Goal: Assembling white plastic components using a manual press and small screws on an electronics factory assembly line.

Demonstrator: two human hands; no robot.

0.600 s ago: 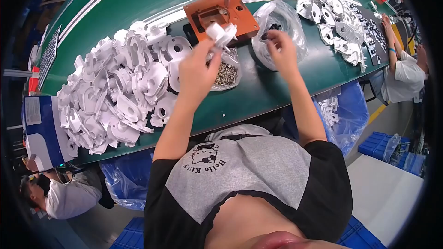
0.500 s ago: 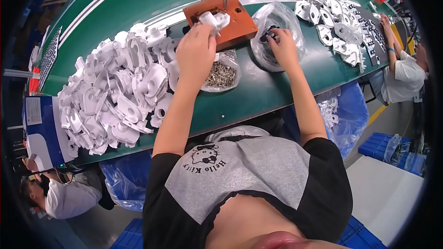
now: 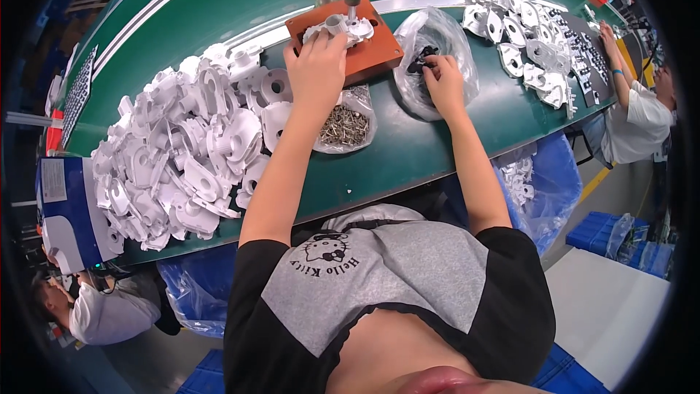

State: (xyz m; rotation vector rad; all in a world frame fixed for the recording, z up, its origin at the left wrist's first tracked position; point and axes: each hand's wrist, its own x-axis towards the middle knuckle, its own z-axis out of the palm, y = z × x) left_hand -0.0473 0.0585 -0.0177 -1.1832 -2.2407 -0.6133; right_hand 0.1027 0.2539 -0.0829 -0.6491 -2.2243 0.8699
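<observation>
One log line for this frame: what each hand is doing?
left hand: pressing white plastic part on orange block under driver tip | right hand: in clear bag, pinching small black pieces

Both arms outstretched, fingers curled

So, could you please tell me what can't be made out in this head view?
- Right hand fingers: inside the clear bag, their grip on the small black parts hidden.
- White part on the orange fixture: partly covered by the left hand.
- Screws: too small to tell apart.
</observation>
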